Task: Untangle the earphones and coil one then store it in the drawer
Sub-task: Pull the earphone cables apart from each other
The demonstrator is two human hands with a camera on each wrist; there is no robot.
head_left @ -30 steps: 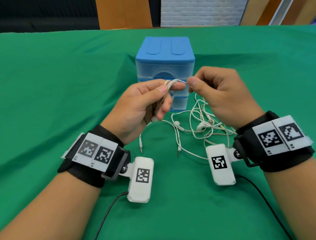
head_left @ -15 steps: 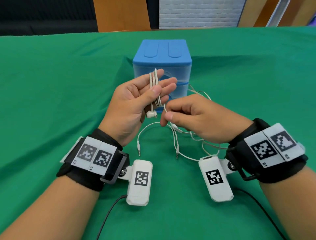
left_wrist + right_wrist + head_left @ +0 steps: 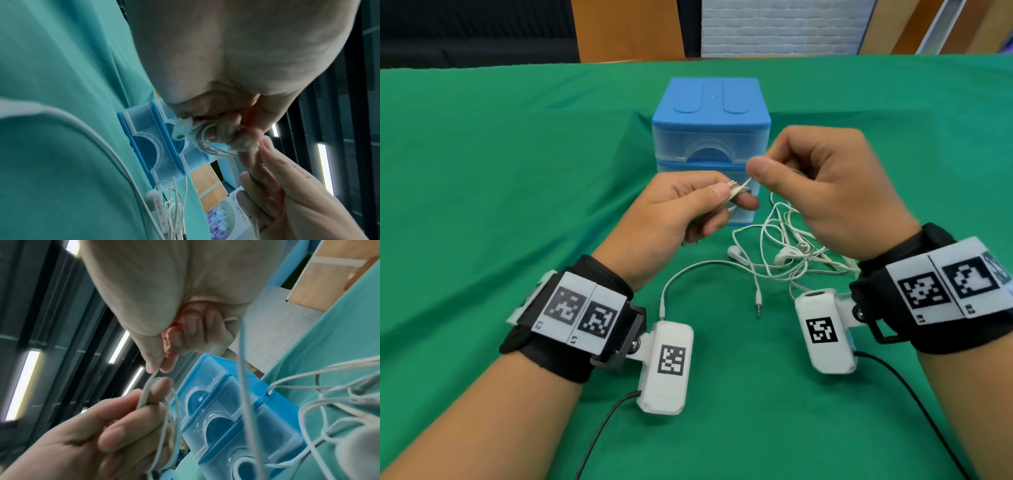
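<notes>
pinching white coiled earphone (image 3: 736,192) between thumb and curled fingers, left hand (image 3: 674,219) holds it above green bench (image 3: 517,192), in front of blue drawer unit (image 3: 710,137). right hand (image 3: 835,192) fingers curled, thumb and forefinger pinch same cord just beside left thumb. second tangled earphones (image 3: 780,250) lie on bench under right hand.
</notes>
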